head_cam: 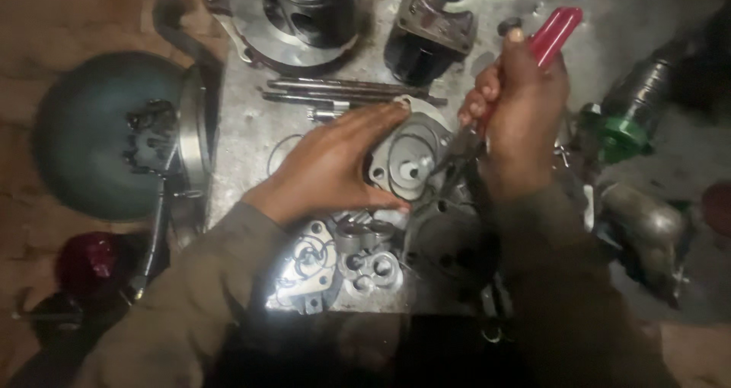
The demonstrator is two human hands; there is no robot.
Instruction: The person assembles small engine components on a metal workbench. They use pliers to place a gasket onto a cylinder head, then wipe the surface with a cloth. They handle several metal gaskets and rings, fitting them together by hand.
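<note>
My left hand (pixel 335 163) grips the side of a round grey metal pump housing (pixel 411 156) that sits on the metal worktop (pixel 244 129). My right hand (pixel 518 106) is closed around the red handles of a pair of pliers (pixel 552 34). The pliers' dark tips reach down into the centre of the housing, close to its shaft. Both sleeves are dark and reach in from the bottom edge.
Long steel bolts (pixel 343 91) lie behind the housing. A piston block (pixel 308 11) and another casting (pixel 430 26) stand at the back. Loose plates and gears (pixel 343 262) lie near me. A dark green bowl (pixel 99 140) is at left, a green-capped part (pixel 624 133) at right.
</note>
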